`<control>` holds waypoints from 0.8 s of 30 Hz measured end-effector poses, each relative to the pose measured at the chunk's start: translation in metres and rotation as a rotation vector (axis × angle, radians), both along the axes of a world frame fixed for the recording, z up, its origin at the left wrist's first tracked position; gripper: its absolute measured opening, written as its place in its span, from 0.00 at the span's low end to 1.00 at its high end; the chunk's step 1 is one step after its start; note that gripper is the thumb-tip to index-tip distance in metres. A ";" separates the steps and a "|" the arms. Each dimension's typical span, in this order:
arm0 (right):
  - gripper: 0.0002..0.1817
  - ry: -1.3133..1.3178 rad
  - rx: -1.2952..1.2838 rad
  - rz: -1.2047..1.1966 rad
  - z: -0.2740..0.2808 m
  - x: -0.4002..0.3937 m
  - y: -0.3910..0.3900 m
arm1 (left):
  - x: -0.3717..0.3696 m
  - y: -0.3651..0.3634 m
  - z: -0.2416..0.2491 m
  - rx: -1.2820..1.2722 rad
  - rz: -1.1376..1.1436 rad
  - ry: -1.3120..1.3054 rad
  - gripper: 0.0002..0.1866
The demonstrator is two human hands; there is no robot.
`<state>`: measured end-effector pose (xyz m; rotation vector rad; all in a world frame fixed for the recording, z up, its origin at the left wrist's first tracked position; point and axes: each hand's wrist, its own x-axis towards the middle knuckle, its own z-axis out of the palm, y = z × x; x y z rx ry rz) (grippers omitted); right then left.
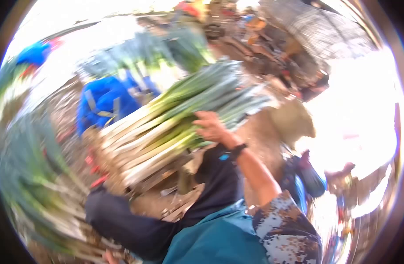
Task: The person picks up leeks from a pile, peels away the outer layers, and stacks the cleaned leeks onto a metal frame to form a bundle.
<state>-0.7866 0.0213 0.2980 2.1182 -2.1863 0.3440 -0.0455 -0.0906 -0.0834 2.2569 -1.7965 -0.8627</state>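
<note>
A thick row of leeks (pixel 166 121) lies slantwise across a low wooden stand (pixel 158 176), white stems toward the lower left and green leaves toward the upper right. My right hand (pixel 210 126) rests on the green part near their right side, fingers apart and not wrapped around any stem. Only a small, blurred bit of my left hand (pixel 109 257) shows at the bottom edge, beside a pile of leeks (pixel 43 180) on the ground; its fingers cannot be made out.
Behind the stand lie more leeks (pixel 140 50) and a blue bag or cloth (pixel 106 102). Red strips (pixel 93 163) are near the stem ends. A pale rounded object (pixel 294 119) is at the right. Blurred clutter (pixel 259 39) fills the back.
</note>
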 end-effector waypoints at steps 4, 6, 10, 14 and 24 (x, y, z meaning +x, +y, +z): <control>0.21 0.012 0.132 -0.102 0.031 0.029 -0.008 | -0.016 -0.039 0.013 0.022 -0.013 -0.082 0.19; 0.22 -0.036 0.152 -0.125 0.034 0.030 -0.008 | -0.016 -0.048 0.025 0.006 -0.010 -0.105 0.19; 0.21 -0.039 0.116 -0.117 0.029 0.030 -0.006 | -0.010 -0.058 0.051 -0.054 -0.015 -0.151 0.19; 0.21 -0.033 0.094 -0.116 0.028 0.026 -0.006 | -0.008 -0.060 0.103 -0.187 -0.018 -0.183 0.19; 0.22 -0.333 -0.203 -0.042 0.049 0.050 -0.009 | -0.046 0.001 0.341 -0.658 -0.048 -0.225 0.20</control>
